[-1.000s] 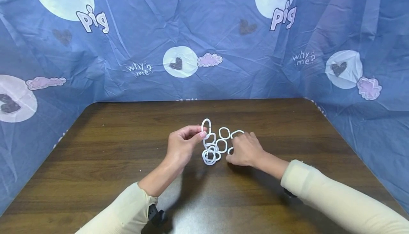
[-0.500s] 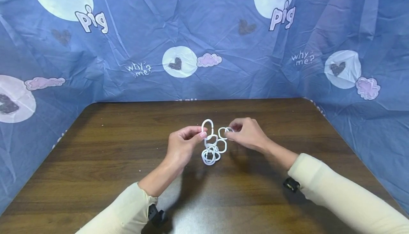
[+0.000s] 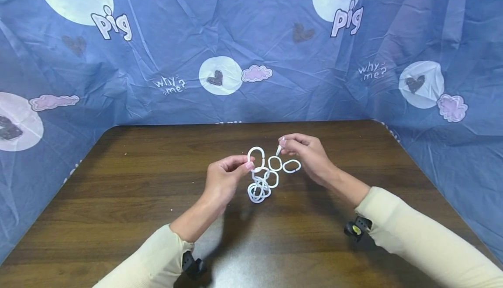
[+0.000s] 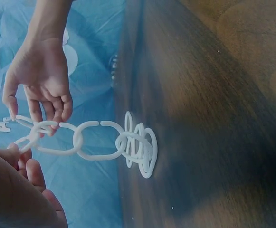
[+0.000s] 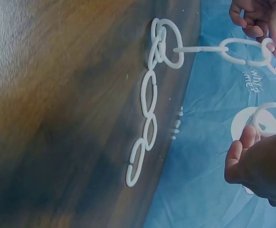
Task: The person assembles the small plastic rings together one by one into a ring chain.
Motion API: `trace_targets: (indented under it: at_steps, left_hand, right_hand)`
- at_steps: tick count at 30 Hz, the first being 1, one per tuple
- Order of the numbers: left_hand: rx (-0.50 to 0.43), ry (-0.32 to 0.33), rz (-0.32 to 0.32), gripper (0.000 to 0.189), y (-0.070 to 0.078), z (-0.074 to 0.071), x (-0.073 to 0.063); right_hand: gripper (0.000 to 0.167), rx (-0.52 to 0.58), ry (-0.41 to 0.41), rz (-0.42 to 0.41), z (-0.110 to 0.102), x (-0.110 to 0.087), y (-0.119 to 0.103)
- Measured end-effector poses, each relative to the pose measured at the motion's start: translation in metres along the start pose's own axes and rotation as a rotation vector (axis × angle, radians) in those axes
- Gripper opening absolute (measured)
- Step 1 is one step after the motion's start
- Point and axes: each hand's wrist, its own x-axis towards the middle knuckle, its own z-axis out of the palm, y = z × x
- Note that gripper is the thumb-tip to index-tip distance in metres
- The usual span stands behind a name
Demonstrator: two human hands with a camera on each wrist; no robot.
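The left hand (image 3: 225, 176), to the left of the heap (image 3: 257, 192) of white rings and raised above it, pinches the top ring (image 3: 256, 148) of a chain between thumb and fingers. From there the chain hangs down into the heap, its rings hooked one through another, and several show a small gap. The right hand (image 3: 312, 157), to the right of the heap and beyond it, pinches a single ring (image 3: 279, 149) at its fingertips, in the air and nearly edge-on in the head view.

Three rings trail away from the heap on the table (image 3: 157, 183): a near ring (image 3: 277, 178) just beside it, a middle ring (image 3: 281, 164) beyond that, and an end ring (image 3: 292, 160) farther to the right. Whether they are linked or only touch, I cannot tell. Well behind the heap hangs a blue sheet (image 3: 243, 34).
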Motion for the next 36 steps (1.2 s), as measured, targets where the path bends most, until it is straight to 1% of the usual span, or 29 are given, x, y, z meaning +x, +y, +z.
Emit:
trace_targets:
  at_steps: [4,6,11,19,26,31,34,36]
  left_hand:
    - [0.000,-0.001,-0.003,0.015,0.000,0.000,0.000]
    - [-0.002,-0.001,-0.005,0.015,0.000,0.000,0.000]
    - [-0.023,-0.009,-0.016,0.016,0.001,0.001,0.000]
    - [-0.059,-0.019,-0.051,0.017,0.001,0.002,0.001]
    - [-0.080,-0.024,-0.066,0.017,0.001,0.002,0.001]
    - [-0.083,-0.042,-0.070,0.017,0.000,0.003,0.000]
    - [-0.078,-0.053,-0.076,0.017,0.000,0.003,0.000]
    - [-0.070,-0.056,-0.078,0.016,0.000,0.003,-0.001]
  right_hand:
    - [0.033,0.082,-0.014,0.015,0.003,-0.002,0.001]
    - [0.028,0.104,-0.019,0.007,0.005,-0.003,0.002]
    - [0.013,0.140,-0.041,-0.041,0.012,-0.008,0.005]
    - [0.018,0.162,-0.066,-0.090,0.019,-0.013,0.007]
    - [0.019,0.227,-0.074,-0.067,0.022,-0.017,0.009]
    - [0.019,0.198,-0.077,-0.129,0.029,-0.018,0.007]
    - [0.023,0.118,-0.044,-0.176,0.031,-0.017,0.005]
    - [0.026,0.036,-0.014,-0.218,0.030,-0.016,0.005]
